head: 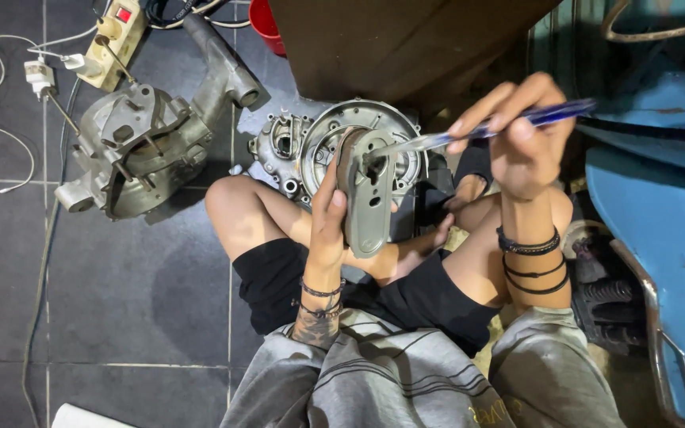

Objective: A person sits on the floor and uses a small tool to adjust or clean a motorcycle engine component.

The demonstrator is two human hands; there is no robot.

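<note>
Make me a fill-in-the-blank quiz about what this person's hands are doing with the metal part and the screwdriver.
1. The left hand holds a grey metal cover from ____.
2. The right hand grips a screwdriver with a ____ handle.
3. The screwdriver's tip meets the cover at its ____ end.
4. The engine casing lies on the ____ floor.

Missing words: below; blue; upper; tiled

No packages, labels, signs or screens are visible. The floor, the engine parts at 10 and 12 o'clock, and the blue body at 3 o'clock carry no readable marking or display.
</note>
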